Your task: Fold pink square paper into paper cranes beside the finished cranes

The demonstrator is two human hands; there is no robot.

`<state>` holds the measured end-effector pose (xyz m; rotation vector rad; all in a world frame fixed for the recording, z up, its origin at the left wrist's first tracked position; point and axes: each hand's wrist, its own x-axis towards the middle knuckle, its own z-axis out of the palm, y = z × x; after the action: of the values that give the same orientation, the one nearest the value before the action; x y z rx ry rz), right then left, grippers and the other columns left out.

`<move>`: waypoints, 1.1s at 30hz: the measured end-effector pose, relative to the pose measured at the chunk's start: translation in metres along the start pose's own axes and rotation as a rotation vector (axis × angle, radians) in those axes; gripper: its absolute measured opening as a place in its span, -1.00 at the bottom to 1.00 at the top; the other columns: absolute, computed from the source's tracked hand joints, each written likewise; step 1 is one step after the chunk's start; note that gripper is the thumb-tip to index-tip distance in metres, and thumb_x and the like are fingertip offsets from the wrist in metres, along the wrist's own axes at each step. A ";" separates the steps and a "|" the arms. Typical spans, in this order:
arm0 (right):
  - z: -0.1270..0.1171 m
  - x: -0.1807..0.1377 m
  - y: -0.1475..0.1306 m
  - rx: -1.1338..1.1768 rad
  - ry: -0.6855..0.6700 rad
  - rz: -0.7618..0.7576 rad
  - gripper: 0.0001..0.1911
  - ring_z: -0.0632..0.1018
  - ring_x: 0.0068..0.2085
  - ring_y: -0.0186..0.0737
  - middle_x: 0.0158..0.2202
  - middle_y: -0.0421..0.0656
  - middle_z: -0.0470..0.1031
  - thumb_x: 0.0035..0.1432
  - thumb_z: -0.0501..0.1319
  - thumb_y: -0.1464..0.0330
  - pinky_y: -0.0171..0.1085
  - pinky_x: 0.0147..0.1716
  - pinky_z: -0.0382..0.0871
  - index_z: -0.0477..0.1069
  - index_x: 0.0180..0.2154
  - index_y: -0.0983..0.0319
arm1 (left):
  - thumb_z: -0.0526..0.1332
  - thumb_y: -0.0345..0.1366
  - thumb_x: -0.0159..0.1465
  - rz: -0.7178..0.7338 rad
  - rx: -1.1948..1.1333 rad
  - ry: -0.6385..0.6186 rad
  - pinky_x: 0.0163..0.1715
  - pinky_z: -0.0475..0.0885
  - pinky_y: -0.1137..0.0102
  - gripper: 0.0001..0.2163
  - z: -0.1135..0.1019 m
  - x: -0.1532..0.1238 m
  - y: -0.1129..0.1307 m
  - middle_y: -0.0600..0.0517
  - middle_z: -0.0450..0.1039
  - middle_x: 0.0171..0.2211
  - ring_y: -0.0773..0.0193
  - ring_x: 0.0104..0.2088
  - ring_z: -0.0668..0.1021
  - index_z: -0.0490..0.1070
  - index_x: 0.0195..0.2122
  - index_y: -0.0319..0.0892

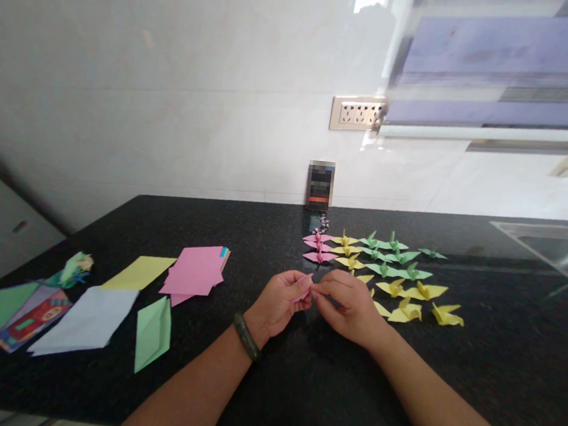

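Note:
My left hand (280, 301) and my right hand (350, 305) meet over the black counter (298, 382), fingers pinched together on a small pink folded paper (305, 287). A dark bracelet (246, 337) is on my left wrist. Just beyond my hands lie rows of folded paper cranes: pink ones (319, 247), yellow ones (406, 305) and green ones (393, 257). Most of the pink paper is hidden by my fingers.
To the left lie a stack of pink sheets (195, 271), a yellow sheet (140, 273), a pale blue sheet (87, 321), a green folded sheet (153, 333) and patterned papers (2, 320). A phone (319, 186) leans on the wall. A sink (562, 250) is at far right.

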<state>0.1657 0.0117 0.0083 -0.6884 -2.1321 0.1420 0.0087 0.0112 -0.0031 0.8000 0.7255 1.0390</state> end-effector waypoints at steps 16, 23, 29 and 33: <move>0.004 0.005 -0.006 0.244 -0.098 0.394 -0.83 0.36 -0.50 -0.38 -0.56 -0.22 0.36 0.05 0.08 0.46 -0.38 -0.48 0.22 0.33 -0.56 0.27 | 0.29 -0.18 0.00 0.028 0.057 -0.021 -0.53 0.26 0.52 -0.73 0.001 0.000 0.001 0.12 0.24 -0.59 0.48 -0.57 0.31 0.26 -0.55 -0.26; 0.008 0.004 -0.004 0.220 -0.074 0.430 -0.80 0.36 -0.51 -0.38 -0.57 -0.23 0.35 0.07 0.09 0.43 -0.38 -0.49 0.23 0.32 -0.57 0.26 | 0.25 -0.15 0.03 0.021 0.080 0.089 -0.42 0.34 0.46 -0.74 0.000 0.003 -0.001 0.12 0.24 -0.55 0.46 -0.52 0.35 0.25 -0.52 -0.24; 0.010 0.003 0.000 0.152 -0.035 0.523 -0.82 0.35 -0.53 -0.37 -0.58 -0.23 0.37 0.09 0.10 0.34 -0.38 -0.54 0.22 0.38 -0.49 0.26 | 0.24 -0.16 0.04 0.030 0.092 0.067 -0.46 0.35 0.46 -0.75 0.002 0.002 -0.002 0.12 0.26 -0.53 0.46 -0.54 0.36 0.27 -0.42 -0.23; 0.012 0.003 -0.002 0.141 -0.039 0.493 -0.80 0.34 -0.55 -0.38 -0.60 -0.24 0.36 0.09 0.12 0.34 -0.39 -0.56 0.20 0.36 -0.53 0.25 | 0.24 -0.17 0.04 0.053 0.154 0.070 -0.47 0.36 0.45 -0.76 0.005 0.001 -0.003 0.16 0.23 -0.57 0.44 -0.55 0.37 0.21 -0.43 -0.19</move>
<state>0.1539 0.0129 0.0039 -1.1201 -1.9280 0.5690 0.0141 0.0103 -0.0032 0.9232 0.8560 1.0728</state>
